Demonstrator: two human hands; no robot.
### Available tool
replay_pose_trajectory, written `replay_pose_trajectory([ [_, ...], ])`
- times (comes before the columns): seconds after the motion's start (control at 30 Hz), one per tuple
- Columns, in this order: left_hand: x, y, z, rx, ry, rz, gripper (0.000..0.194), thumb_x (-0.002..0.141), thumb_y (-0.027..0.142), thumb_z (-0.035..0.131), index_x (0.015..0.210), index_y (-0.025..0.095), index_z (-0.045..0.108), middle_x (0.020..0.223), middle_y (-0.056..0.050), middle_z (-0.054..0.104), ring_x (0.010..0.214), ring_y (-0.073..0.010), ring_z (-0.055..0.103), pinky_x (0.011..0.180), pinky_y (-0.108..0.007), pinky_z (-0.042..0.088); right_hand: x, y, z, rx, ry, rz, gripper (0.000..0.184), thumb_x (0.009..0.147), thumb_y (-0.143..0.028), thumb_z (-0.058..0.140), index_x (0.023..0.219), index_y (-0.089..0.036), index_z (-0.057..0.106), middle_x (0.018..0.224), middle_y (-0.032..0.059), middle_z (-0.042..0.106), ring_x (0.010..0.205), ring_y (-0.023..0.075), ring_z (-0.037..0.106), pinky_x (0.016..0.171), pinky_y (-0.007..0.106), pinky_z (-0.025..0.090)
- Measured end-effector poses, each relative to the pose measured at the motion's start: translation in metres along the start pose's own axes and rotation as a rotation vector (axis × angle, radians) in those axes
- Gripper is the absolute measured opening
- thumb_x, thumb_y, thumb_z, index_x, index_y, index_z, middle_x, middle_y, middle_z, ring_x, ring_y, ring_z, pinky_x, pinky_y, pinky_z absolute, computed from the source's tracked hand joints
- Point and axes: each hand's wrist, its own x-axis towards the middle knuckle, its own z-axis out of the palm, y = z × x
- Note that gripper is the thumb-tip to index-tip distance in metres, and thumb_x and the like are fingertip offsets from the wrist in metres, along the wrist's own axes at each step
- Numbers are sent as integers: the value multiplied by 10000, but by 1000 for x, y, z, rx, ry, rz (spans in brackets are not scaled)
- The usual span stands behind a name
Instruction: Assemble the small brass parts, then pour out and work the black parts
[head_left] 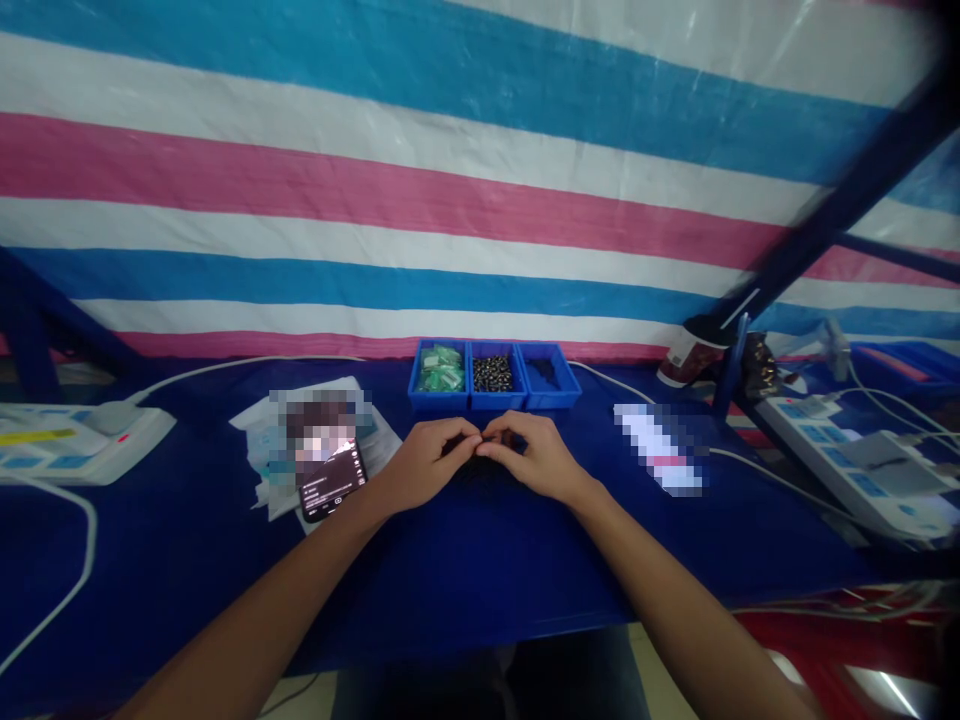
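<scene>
My left hand (439,458) and my right hand (534,452) meet over the middle of the blue table, thumbs and forefingers pinched together at one spot. Whatever sits between the fingertips is too small and dark to name. Under the hands lies a dark, blurred patch of small black pieces (480,478). Just beyond stand three joined blue bins: the left bin (439,400) holds green packets (441,368), the middle one has many small dark and brassy metal parts (492,374), and the right bin (553,398) contains some black pieces (541,372).
A lit phone (334,485) lies on plastic bags (262,450) at left. Power strips (142,445) (847,470) sit at both sides, with white cables. A blurred-out white object (660,450) and a paper cup (686,355) are on the right, near a blue frame post (731,365).
</scene>
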Motion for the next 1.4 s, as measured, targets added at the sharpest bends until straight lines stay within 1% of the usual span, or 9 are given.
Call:
replay_pose_trajectory([
  [0.23, -1, 2, 2, -18, 32, 1, 252, 968, 338, 480, 902, 172, 657, 809, -4, 681, 729, -124, 607, 694, -267, 445, 1, -6, 2, 100, -29, 98, 339, 989, -348, 437, 749, -174, 602, 705, -7, 608, 664, 117, 561, 647, 245, 402],
  [0.4, -3, 1, 3, -26, 47, -16, 280, 980, 339, 452, 1158, 209, 626, 920, -16, 708, 734, -126, 626, 695, -277, 469, 3, 6, -8, 212, 121, 233, 373, 963, -411, 453, 690, -181, 564, 648, -11, 561, 620, 123, 534, 625, 258, 406],
  [0.47, -3, -1, 4, 7, 61, -15, 274, 977, 340, 462, 1148, 217, 636, 910, -15, 709, 733, -129, 625, 699, -283, 468, 4, 18, -18, 247, 278, 326, 335, 945, -439, 462, 749, -188, 565, 645, -10, 553, 593, 128, 527, 607, 267, 413],
  [0.53, -4, -3, 4, 37, 56, -9, 252, 968, 342, 482, 1095, 217, 660, 887, -11, 708, 731, -130, 622, 698, -284, 464, 4, 31, -27, 200, 439, 423, 269, 881, -436, 565, 1018, -205, 557, 656, -30, 554, 553, 130, 506, 576, 271, 403],
  [0.63, -4, -3, 5, 68, 45, 0, 242, 963, 350, 493, 1050, 217, 677, 857, -4, 705, 691, -123, 608, 671, -280, 453, 1, 46, -37, 35, 514, 491, 522, 778, -422, 689, 1203, -205, 477, 669, -36, 561, 580, 144, 521, 592, 276, 401],
  [0.8, -5, -6, 7, 96, 43, 24, 236, 962, 344, 493, 1024, 219, 683, 868, -5, 705, 659, -118, 591, 648, -278, 446, -4, 46, -37, -165, 205, 432, 211, 870, -388, 566, 923, -199, 642, 624, -18, 559, 572, 137, 509, 573, 267, 365],
  [0.97, -4, -8, 6, 106, 26, 47, 217, 961, 307, 489, 1031, 220, 675, 940, -11, 710, 718, -123, 610, 675, -280, 459, -6, 41, -24, -292, -178, 225, 217, 868, -267, 592, 1033, -212, 721, 935, 61, 671, 828, 176, 614, 765, 296, 441],
  [1.1, -5, -6, 6, 118, 14, 48, 208, 953, 302, 497, 1024, 223, 676, 949, -11, 710, 723, -125, 613, 686, -286, 459, -6, 42, -17, -330, -240, 216, 205, 897, -246, 571, 1006, -205, 739, 957, 74, 673, 910, 193, 621, 838, 309, 445],
  [1.4, -5, -2, 4, 127, -14, 42, 223, 949, 314, 489, 1023, 227, 680, 920, -20, 708, 731, -140, 617, 661, -287, 455, -5, 43, -16, -251, -219, 237, 112, 890, -245, 609, 886, -197, 711, 887, 52, 664, 848, 183, 611, 786, 308, 442],
])
